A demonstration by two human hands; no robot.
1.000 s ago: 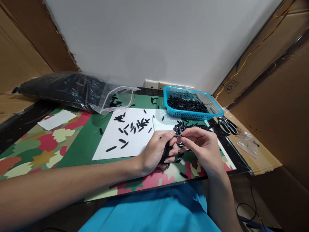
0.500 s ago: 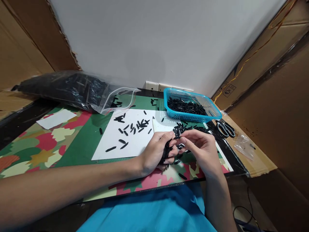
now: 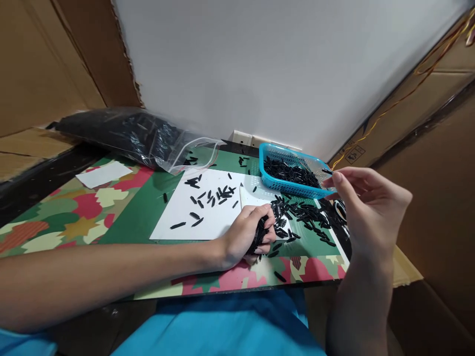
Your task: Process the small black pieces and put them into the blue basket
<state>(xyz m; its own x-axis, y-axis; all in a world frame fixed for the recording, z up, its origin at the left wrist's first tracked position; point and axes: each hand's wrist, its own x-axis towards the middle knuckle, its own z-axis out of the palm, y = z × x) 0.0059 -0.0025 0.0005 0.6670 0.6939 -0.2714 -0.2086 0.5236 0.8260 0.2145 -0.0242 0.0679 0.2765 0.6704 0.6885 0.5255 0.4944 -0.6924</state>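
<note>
Right hand [image 3: 371, 212] has moved from beside the left hand [image 3: 241, 235] to the blue basket's [image 3: 293, 189] right end, thumb and finger pinching one slim black piece [image 3: 327, 171]; its long axis points leftward, toward the basket's interior; the left, farther away on the basket's near side, is closed around a bunch of black pieces [image 3: 257, 240].

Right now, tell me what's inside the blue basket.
A heap of small black pieces lies in the blue basket. Whatever sits beneath the top layer is covered, and the right hand hides part of the basket's right end.
</note>
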